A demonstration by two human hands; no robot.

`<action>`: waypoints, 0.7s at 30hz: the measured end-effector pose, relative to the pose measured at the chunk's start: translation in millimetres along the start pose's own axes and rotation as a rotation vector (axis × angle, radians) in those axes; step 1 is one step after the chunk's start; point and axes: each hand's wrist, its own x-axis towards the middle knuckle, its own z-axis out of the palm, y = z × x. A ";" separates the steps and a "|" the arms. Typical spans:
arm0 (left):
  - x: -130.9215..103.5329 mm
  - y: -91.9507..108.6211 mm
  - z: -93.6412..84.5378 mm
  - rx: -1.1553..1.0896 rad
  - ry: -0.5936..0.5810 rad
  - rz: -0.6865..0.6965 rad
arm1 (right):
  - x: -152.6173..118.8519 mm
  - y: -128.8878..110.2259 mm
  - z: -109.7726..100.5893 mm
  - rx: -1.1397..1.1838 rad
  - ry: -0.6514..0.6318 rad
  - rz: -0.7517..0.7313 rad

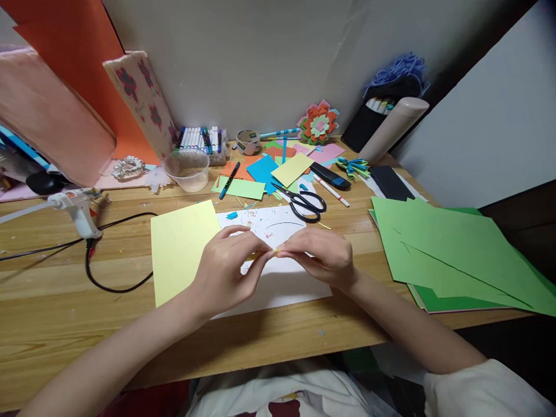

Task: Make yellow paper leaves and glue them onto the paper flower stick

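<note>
Both hands meet over a marked white sheet of paper (278, 284) in the middle of the table. My left hand (230, 266) pinches a thin yellow paper strip (276, 251) between thumb and fingers. From the other side my right hand (324, 252) pinches the strip's right end, fingertips almost touching the left ones. Most of the strip is hidden by the fingers. A yellow sheet (182, 249) lies left of the white one, partly behind my left hand. Just beyond the hands rest black-handled scissors (304, 202), blades pointing left.
Coloured paper scraps (260, 171), a black marker (229, 180) and a stapler (330, 176) lie farther back. A glue gun (80, 211) with a black cord stands left. Green sheets (456, 249) overhang the right edge. A clear plastic cup (189, 171) and a paper flower (319, 123) stand near the wall.
</note>
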 end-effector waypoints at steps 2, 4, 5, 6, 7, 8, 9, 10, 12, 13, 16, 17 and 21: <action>0.1 -0.1 -0.7 0.009 0.007 0.013 | 1.0 -0.4 -0.2 -0.001 0.008 -0.008; -0.2 -0.8 -0.7 0.035 0.023 0.034 | 2.3 -1.3 -0.5 -0.002 -0.001 0.005; -0.4 -1.4 -0.4 0.052 0.033 0.046 | 2.9 -1.9 -0.6 -0.001 -0.011 0.013; -0.7 -2.1 0.2 0.072 0.043 0.057 | 3.4 -2.4 -0.8 -0.002 -0.024 0.020; -1.1 -2.8 0.9 0.091 0.050 0.066 | 3.7 -2.9 -1.0 -0.003 -0.036 0.023; -1.4 -3.5 1.7 0.109 0.055 0.075 | 3.9 -3.3 -1.2 -0.005 -0.046 0.021; -1.6 -4.1 2.5 0.124 0.057 0.082 | 4.0 -3.6 -1.3 -0.009 -0.053 0.015; -1.8 -4.5 3.2 0.136 0.056 0.089 | 3.9 -3.8 -1.5 -0.015 -0.057 0.009; -1.8 -4.7 4.1 0.142 0.045 0.097 | 3.7 -4.0 -1.8 -0.025 -0.062 0.007; -1.6 -4.6 4.1 0.139 0.036 0.097 | 3.6 -4.0 -1.9 -0.028 -0.062 0.009; -0.8 -4.2 2.9 0.105 0.016 0.084 | 3.4 -3.6 -2.0 -0.027 -0.060 0.022; -0.5 -4.3 2.1 0.085 0.014 0.068 | 3.3 -3.3 -2.0 -0.023 -0.055 0.028; 0.9 -5.0 -1.2 -0.023 0.016 -0.078 | 3.3 -1.5 -2.0 0.016 -0.076 0.074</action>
